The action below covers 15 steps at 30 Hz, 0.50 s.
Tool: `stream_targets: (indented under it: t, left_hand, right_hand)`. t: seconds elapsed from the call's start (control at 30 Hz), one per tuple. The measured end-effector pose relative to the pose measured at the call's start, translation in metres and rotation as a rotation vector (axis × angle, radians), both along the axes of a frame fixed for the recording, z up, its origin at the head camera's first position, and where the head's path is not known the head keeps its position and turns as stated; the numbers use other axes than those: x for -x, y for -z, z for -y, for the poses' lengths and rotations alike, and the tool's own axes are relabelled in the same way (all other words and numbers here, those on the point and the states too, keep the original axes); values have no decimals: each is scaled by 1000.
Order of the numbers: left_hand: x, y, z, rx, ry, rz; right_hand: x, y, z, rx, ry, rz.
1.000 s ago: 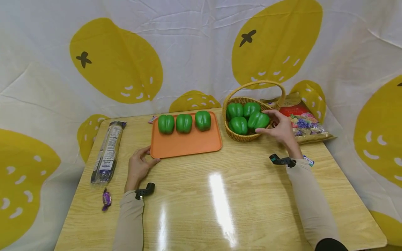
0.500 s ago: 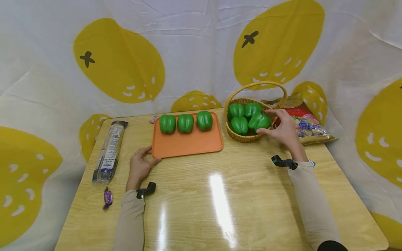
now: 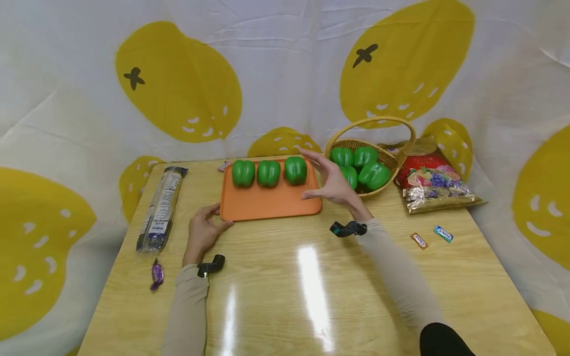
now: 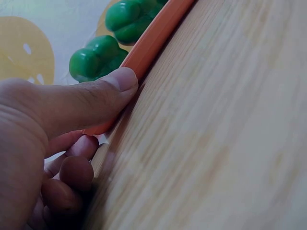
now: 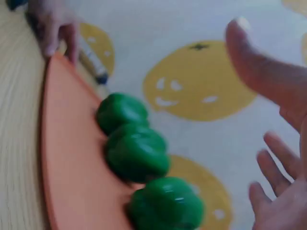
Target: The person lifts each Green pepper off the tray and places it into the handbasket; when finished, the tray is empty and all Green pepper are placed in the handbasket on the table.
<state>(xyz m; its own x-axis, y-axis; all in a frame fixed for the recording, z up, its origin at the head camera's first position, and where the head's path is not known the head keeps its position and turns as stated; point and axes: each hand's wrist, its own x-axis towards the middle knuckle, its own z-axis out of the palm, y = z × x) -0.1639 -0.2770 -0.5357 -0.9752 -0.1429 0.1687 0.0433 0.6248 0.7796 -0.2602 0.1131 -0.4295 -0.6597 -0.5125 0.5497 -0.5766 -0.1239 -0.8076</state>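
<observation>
Where thumb and fingers of the right hand (image 3: 333, 184) spread wide apart, with nothing held between them, I read the governing relation as lateral: the gap faces left, with the thumb toward the near side and the fingers toward the far side. Directly left of this gap, near but apart from it in the right wrist view, is the rightmost tray pepper (image 3: 296, 170), last in a row of three along the far side of the orange tray (image 3: 262, 203). Both row and tray have their long axis left to right; I judge that axis the reference for alignment. On the right, the wicker basket (image 3: 387, 157) contains four green peppers (image 3: 375, 175). I confirm the right hand as nearer to both. The left hand (image 3: 205, 232) pinches the tray's near left corner.
</observation>
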Motion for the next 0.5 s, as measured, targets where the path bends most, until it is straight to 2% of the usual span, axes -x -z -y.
stream_targets:
  t: [0.13,0.23,0.33,0.5]
  left_hand:
    - [3,1,-2,-9,13,13]
    - [2,0,-3,-5,19,13]
    - [1,-1,-1,1,11,7]
    - [0,-1,1,3,7,4]
  right_hand:
    - [20,24,20,-172,172,-19]
    - [36,47,25,-252,270,-1]
    - [48,62,30,-298,317,25]
    - [56,73,37,-399,371,101]
